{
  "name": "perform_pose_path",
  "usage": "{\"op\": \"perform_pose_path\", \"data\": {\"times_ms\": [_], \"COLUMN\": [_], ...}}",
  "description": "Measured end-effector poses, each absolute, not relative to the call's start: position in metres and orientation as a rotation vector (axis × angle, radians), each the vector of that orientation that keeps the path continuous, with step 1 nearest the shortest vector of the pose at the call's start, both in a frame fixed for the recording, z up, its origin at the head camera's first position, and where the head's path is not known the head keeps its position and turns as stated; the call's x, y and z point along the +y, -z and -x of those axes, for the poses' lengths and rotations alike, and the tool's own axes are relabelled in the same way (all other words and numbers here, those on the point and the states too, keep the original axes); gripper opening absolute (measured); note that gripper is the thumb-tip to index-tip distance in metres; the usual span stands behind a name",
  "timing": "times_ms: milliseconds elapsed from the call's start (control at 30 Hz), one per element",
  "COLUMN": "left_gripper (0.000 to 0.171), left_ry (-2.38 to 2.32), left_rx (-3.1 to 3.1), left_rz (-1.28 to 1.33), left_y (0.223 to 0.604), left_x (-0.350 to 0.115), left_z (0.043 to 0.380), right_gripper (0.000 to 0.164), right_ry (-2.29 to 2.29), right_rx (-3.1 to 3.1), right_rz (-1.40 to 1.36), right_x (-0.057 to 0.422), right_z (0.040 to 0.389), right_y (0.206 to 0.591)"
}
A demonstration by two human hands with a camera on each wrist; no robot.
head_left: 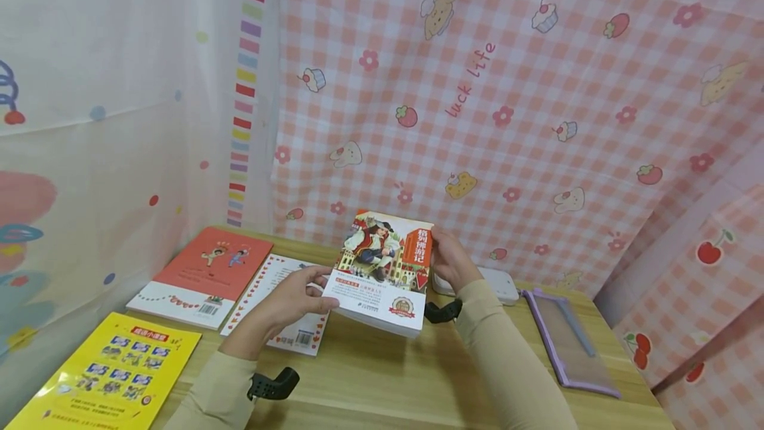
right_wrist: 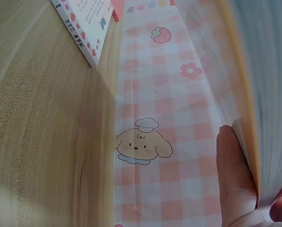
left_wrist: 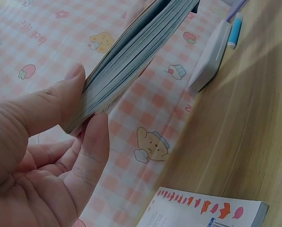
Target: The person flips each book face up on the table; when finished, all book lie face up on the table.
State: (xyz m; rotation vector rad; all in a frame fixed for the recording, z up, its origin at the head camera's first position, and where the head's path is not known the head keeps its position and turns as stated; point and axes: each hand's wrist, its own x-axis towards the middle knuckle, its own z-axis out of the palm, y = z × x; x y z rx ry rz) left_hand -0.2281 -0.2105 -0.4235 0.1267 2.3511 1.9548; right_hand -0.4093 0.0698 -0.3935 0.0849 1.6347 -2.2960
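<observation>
From where I stand, L hand (head_left: 292, 300) & R hand (head_left: 455, 259) pinch the thick bk (head_left: 382, 277) by its sides up over the table (head_left: 370, 377), & I'd squeeze both sides snug, pages too, so it prob. won't flop open.

Your head view is bright and softly lit, its source hard to place, with the checked cloth (head_left: 370, 95) pale and only faint shadows on the worktop (head_left: 370, 380). You get a light sheen along the yellow booklet (head_left: 107, 383), and the wide lens tilts lines near the edges. Your left wrist view looks dimmer, soft shadow bands crossing the wood. In your right wrist view, the book (right_wrist: 277, 94) blurs close to the lens, while the cloth's print reads crisply.
</observation>
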Motion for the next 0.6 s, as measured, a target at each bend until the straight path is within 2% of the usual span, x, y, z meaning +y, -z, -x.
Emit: {"op": "perform_pose_path", "data": {"times_ms": [600], "left_gripper": [0.073], "left_ry": [-1.923], "left_rx": [2.373], "left_rz": [-0.178], "left_y": [0.431], "left_x": [-0.2125], "left_z": [0.2301], "right_gripper": [0.043], "right_ry": [2.293], "right_rx": [1.641], "right_rz": [-0.055], "right_x": [0.069], "right_z": [0.4119], "right_y": [0.3995]}}
